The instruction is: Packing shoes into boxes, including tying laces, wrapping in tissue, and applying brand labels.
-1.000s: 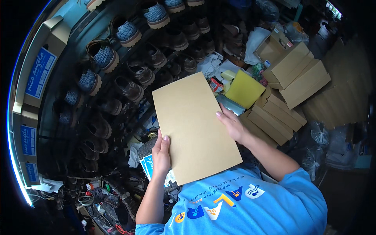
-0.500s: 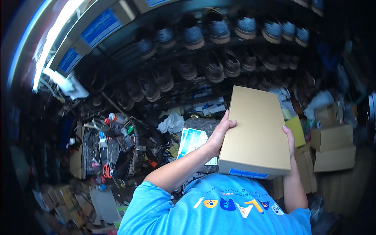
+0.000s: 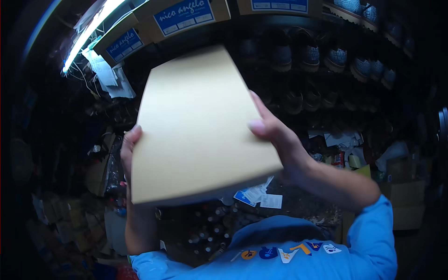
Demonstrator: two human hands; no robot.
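A plain tan cardboard shoe box point(image 3: 198, 126) is raised in front of me, its broad face toward the camera, its far end pointing up at the shelves. My left hand point(image 3: 128, 151) grips its left long edge, thumb on the face. My right hand point(image 3: 275, 135) grips the right long edge, fingers curled over it. Both blue sleeves point(image 3: 373, 233) show at the bottom.
Tan boxes with blue labels point(image 3: 184, 16) sit on the top shelf beside a lit tube lamp point(image 3: 91, 32). Rows of dark shoes point(image 3: 308, 56) fill the shelves behind. Loose papers point(image 3: 261, 196), bottles and clutter lie below; cardboard boxes point(image 3: 403, 186) stand at the right.
The box has been lifted higher and closer to the camera, toward the top shelf. My view has tilted up, and both hands have kept hold of the box edges.
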